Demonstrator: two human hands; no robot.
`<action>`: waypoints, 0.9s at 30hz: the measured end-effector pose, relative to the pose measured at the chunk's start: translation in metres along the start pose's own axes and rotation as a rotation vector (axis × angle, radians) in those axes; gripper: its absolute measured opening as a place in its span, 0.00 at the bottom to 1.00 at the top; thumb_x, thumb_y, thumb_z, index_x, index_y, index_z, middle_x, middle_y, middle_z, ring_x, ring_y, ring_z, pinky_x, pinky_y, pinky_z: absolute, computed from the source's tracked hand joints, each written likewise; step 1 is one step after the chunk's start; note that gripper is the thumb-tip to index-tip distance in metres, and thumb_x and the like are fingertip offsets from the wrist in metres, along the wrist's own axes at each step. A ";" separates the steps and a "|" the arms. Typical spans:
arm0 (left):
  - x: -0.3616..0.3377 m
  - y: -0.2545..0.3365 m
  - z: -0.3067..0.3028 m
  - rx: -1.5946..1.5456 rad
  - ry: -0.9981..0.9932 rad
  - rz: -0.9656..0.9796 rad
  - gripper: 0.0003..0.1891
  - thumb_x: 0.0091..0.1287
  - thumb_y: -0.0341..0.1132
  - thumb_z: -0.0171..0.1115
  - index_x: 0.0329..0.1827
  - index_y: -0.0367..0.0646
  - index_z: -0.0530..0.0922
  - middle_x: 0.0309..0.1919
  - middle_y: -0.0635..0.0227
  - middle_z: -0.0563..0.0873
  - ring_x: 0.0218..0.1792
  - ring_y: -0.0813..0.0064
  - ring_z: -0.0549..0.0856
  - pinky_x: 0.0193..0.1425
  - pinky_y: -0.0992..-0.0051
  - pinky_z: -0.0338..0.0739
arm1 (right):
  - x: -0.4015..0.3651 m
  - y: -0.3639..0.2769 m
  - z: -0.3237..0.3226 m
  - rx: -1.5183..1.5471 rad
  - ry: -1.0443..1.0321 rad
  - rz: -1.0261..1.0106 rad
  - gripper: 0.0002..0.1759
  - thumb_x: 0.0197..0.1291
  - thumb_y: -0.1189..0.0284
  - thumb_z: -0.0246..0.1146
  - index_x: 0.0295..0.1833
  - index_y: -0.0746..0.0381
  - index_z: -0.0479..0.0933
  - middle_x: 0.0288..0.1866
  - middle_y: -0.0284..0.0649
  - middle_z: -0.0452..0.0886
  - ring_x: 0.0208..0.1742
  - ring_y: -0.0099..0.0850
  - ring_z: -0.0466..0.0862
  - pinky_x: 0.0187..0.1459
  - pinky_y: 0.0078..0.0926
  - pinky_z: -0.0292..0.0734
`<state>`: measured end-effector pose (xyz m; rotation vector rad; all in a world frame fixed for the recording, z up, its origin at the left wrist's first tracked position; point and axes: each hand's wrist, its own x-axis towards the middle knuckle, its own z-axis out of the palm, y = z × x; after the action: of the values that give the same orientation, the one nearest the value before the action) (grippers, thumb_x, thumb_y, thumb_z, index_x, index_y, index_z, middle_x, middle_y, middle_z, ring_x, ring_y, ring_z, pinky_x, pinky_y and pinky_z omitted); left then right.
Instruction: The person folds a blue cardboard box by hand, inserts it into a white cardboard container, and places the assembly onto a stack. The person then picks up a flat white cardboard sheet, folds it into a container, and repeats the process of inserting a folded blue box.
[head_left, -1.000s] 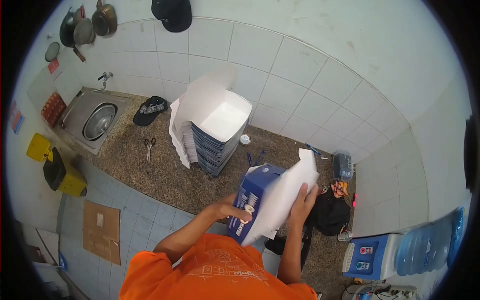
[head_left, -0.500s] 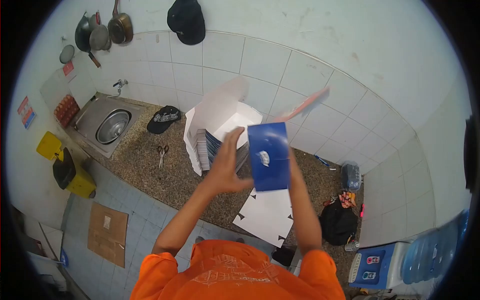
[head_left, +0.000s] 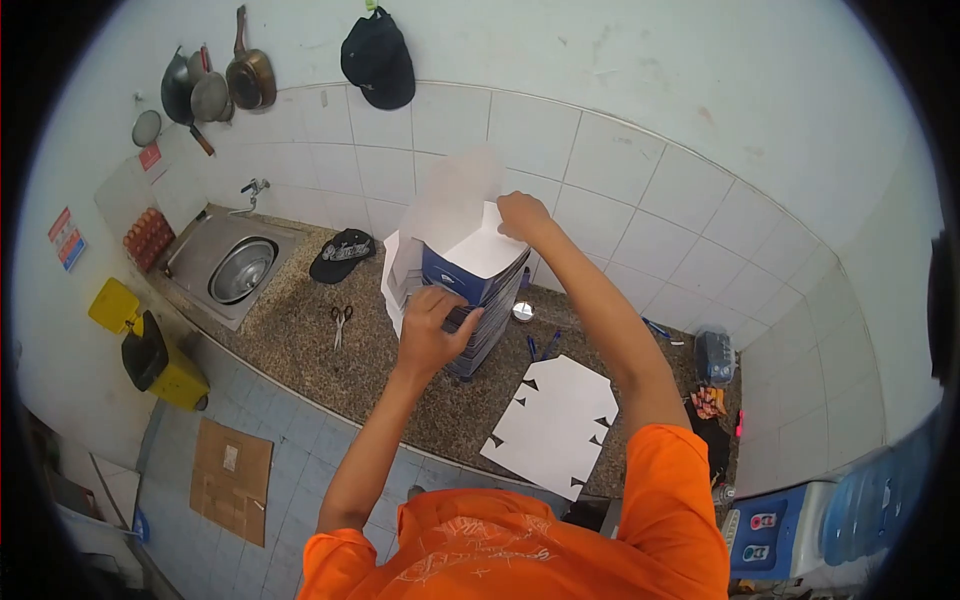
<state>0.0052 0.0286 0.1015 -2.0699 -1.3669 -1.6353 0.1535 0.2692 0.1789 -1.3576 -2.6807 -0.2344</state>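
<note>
A tall stack of nested blue boxes (head_left: 485, 335) stands on the counter. The top box (head_left: 465, 283) has blue outer walls and a white inside, and its white lid flap stands up at the back, blurred. My right hand (head_left: 524, 217) is closed over its far right rim, fingertips partly hidden. At the front wall, my left hand (head_left: 432, 328) has its bent fingers against the box and its thumb apart. Flat white sheets (head_left: 395, 285) stand upright along the stack's left side. To the right lies a flat white box blank (head_left: 555, 425) with dark notches.
Scissors (head_left: 341, 325) and a black cap (head_left: 342, 256) lie left of the stack, near the metal sink (head_left: 240, 270). Blue pens (head_left: 541, 347) and a small round shiny object (head_left: 522, 311) lie behind the blank. A water dispenser (head_left: 780, 530) stands at the lower right.
The blue box I held up in front of the stack is now down on top of it. My right hand moved up and left to the far rim; my left hand dropped lower. The pinkish strip is gone from view.
</note>
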 end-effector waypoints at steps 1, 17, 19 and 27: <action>0.002 0.002 -0.001 0.014 -0.011 -0.029 0.10 0.55 0.30 0.80 0.32 0.39 0.84 0.39 0.64 0.86 0.45 0.60 0.84 0.52 0.63 0.77 | 0.001 0.000 0.004 -0.001 -0.004 -0.008 0.19 0.49 0.69 0.77 0.47 0.65 0.86 0.49 0.54 0.88 0.51 0.51 0.89 0.51 0.45 0.87; 0.012 0.001 -0.020 0.225 -0.107 -0.299 0.24 0.52 0.59 0.81 0.40 0.51 0.88 0.30 0.69 0.84 0.31 0.70 0.83 0.37 0.65 0.74 | -0.108 -0.071 -0.065 0.265 -0.388 -0.314 0.21 0.70 0.51 0.64 0.44 0.61 0.85 0.42 0.49 0.89 0.38 0.50 0.88 0.44 0.47 0.83; 0.012 -0.001 -0.016 0.216 -0.180 -0.351 0.29 0.53 0.64 0.80 0.42 0.47 0.87 0.20 0.69 0.80 0.16 0.70 0.78 0.22 0.67 0.70 | -0.098 -0.097 -0.057 0.351 -0.172 -0.217 0.21 0.69 0.53 0.64 0.44 0.62 0.84 0.40 0.50 0.88 0.37 0.51 0.88 0.41 0.48 0.83; 0.004 -0.017 -0.016 0.287 -0.145 -0.450 0.42 0.47 0.62 0.84 0.60 0.48 0.79 0.16 0.68 0.79 0.19 0.67 0.82 0.26 0.64 0.75 | -0.078 -0.131 -0.021 0.263 0.129 -0.227 0.18 0.66 0.62 0.62 0.47 0.68 0.80 0.32 0.56 0.85 0.35 0.55 0.88 0.36 0.49 0.84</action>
<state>-0.0185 0.0300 0.1043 -1.8335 -2.0992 -1.3354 0.0944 0.1277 0.1745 -0.9327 -2.6413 0.0106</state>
